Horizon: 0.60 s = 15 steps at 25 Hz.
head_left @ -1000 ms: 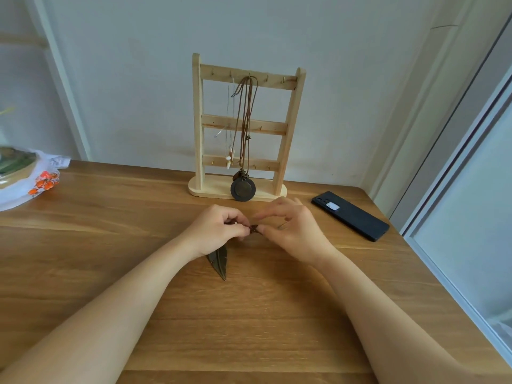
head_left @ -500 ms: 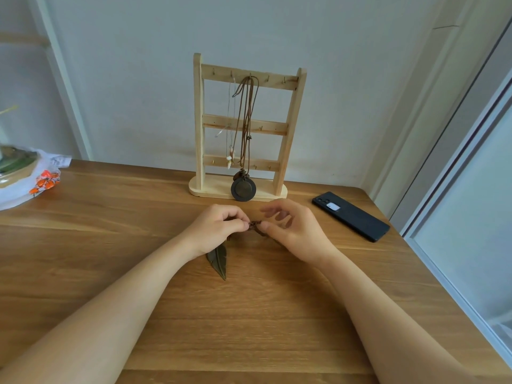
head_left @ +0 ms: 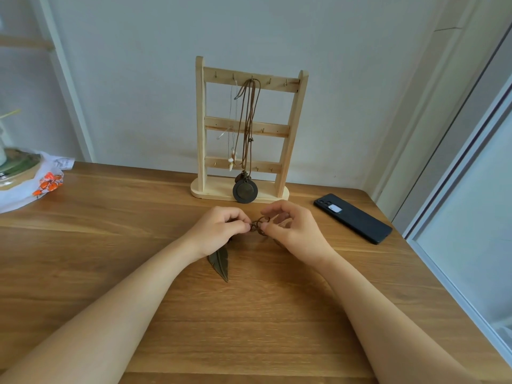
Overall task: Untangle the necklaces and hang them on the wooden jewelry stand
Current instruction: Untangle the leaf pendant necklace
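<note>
The head camera shows the left hand (head_left: pixel 221 231) and the right hand (head_left: pixel 293 231) each pinching the brown cord (head_left: pixel 257 225) of one necklace, low over the table (head_left: pixel 110 217), near the wooden stand (head_left: pixel 291 139). Its feather charm (head_left: pixel 220 263) sits under the left wrist. Pulling too hard could make the knot tighter. I count two hung necklaces, a round charm one (head_left: pixel 245 191) and a thin one (head_left: pixel 231 160), plus one in the hands

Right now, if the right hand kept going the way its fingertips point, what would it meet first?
The right hand points left, across the knotted cord both hands pinch. Straight on, it would likely meet the left hand first; depth between them is unclear.
</note>
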{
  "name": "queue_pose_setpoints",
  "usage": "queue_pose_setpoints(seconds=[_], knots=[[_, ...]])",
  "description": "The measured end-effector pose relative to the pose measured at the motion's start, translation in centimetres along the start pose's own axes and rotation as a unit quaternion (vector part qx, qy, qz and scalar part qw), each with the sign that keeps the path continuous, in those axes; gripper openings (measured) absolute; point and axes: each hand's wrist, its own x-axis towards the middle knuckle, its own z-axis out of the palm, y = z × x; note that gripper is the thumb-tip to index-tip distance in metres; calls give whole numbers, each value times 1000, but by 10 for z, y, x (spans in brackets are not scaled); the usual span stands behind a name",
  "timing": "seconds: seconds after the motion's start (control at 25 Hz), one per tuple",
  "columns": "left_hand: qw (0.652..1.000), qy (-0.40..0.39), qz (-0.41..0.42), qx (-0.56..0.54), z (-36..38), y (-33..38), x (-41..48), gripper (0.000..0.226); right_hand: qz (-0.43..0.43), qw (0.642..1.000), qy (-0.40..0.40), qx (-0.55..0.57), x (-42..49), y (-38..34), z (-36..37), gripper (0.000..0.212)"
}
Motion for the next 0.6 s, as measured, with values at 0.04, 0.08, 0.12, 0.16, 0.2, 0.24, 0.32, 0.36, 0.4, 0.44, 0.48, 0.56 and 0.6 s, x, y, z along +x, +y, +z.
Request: queue_pose_setpoints(seconds=[0.04,0.08,0.12,0.16,0.2,0.24,0.32,0.36,0.4,0.44,0.48,0.56,0.6], knots=[[1000,-2,0,1,0,0,0,17,-6,1000,-4,-23,0,0,1,9],[1000,-4,0,3,0,0,0,17,-5,999,0,-32,1,0,2,6],[1000,-6,-2,5,0,0,0,17,3,1000,12,-26,1,1,3,6],[1000,-8,-4,7,0,-1,0,16,16,999,29,4,1,0,4,6],[1000,-8,-7,10,0,-1,0,16,30,997,55,49,1,-2,4,7],[1000,-8,-9,14,-1,-1,0,16,48,990,89,101,3,-3,3,8],[1000,-10,-11,21,-1,-2,0,16,106,955,181,210,8,-3,-9,12],[1000,-12,-11,23,-1,-2,0,17,136,927,231,262,11,-1,-20,13],[1000,-10,-12,24,-1,-2,0,17,162,893,280,311,13,2,-31,14],[1000,-6,-13,23,-1,-2,-1,16,183,859,325,350,14,6,-43,15],[1000,-3,-11,21,-1,-1,-1,15,201,833,359,369,16,10,-52,15],[1000,-3,-4,25,2,0,-1,10,228,810,387,377,16,15,-62,15],[1000,-2,-1,30,2,1,-1,7,233,806,389,381,16,16,-62,15]])
